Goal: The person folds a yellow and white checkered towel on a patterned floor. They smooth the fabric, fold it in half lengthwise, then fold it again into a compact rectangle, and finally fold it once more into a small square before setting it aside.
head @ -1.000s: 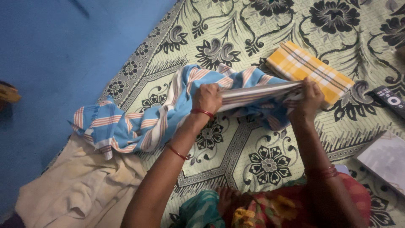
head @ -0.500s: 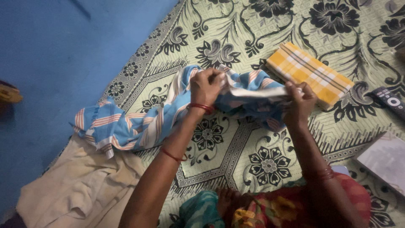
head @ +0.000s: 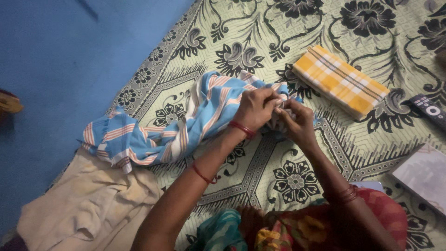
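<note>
A blue cloth with orange and white stripes [head: 176,125] lies bunched across the patterned bed sheet [head: 260,46]. My left hand [head: 255,109] and my right hand [head: 295,122] meet at the cloth's right end, both pinching its edge, fingers touching. Red bangles ring both wrists. The part of the cloth under my hands is hidden.
A folded yellow checked cloth [head: 339,79] lies at the upper right. A beige cloth [head: 88,204] is crumpled at the lower left by the blue floor [head: 60,56]. A black remote [head: 429,109] and a white book [head: 423,174] sit at the right edge.
My hands held a cloth edge stretched apart a second ago. They have come together at the middle, bringing the two ends of the edge to meet.
</note>
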